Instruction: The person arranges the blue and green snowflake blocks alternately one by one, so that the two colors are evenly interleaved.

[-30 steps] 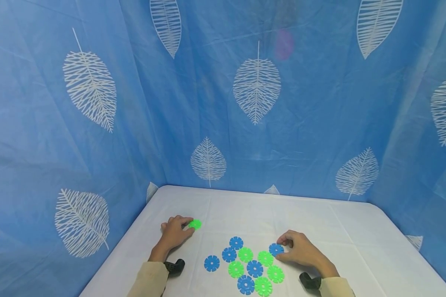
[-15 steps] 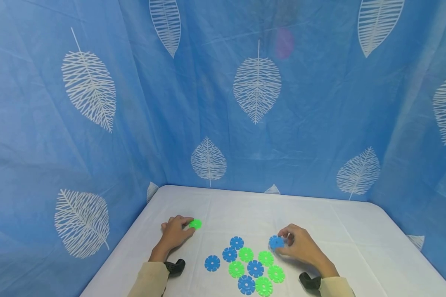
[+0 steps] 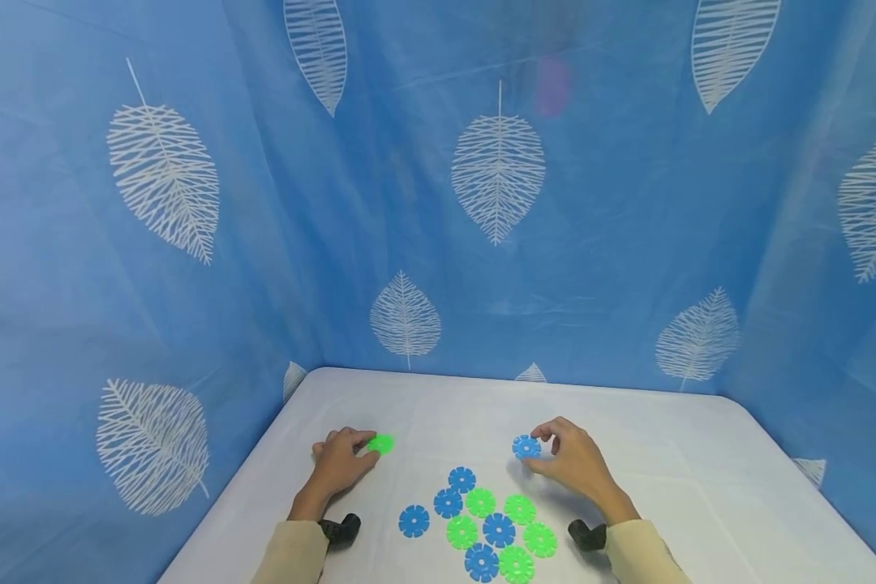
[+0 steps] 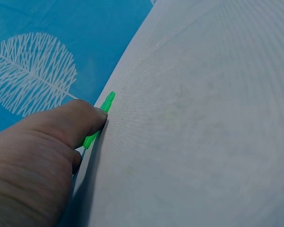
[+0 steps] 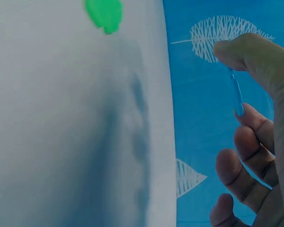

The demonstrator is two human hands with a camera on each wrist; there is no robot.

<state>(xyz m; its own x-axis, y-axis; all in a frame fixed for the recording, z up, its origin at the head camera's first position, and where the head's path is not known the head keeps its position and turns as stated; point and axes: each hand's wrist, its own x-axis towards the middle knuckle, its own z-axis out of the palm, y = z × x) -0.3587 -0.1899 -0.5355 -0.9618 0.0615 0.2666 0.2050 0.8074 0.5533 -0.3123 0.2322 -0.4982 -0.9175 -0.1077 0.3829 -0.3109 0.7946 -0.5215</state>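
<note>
At the left of the white table, my left hand point(image 3: 339, 466) pinches a green notched plastic disc point(image 3: 382, 444) between thumb and fingers, low at the tabletop. The left wrist view shows this green disc point(image 4: 110, 100) edge-on beside the thumb. My right hand point(image 3: 575, 461) pinches a blue notched disc point(image 3: 526, 447) by its edges, raised above the cloth with a shadow below. In the right wrist view the blue disc point(image 5: 236, 90) spans thumb and index finger, the other fingers curled loosely.
Several loose blue and green discs lie in a group at the front middle, among them a blue disc point(image 3: 414, 521) at its left and a green disc point(image 3: 540, 539) at its right. A blue leaf-print curtain point(image 3: 496, 308) surrounds the white table point(image 3: 438, 405) at the back and sides.
My right hand has lifted the blue disc off the table beside the group and carried it away from me and slightly left. The left hand stays on its green disc.
</note>
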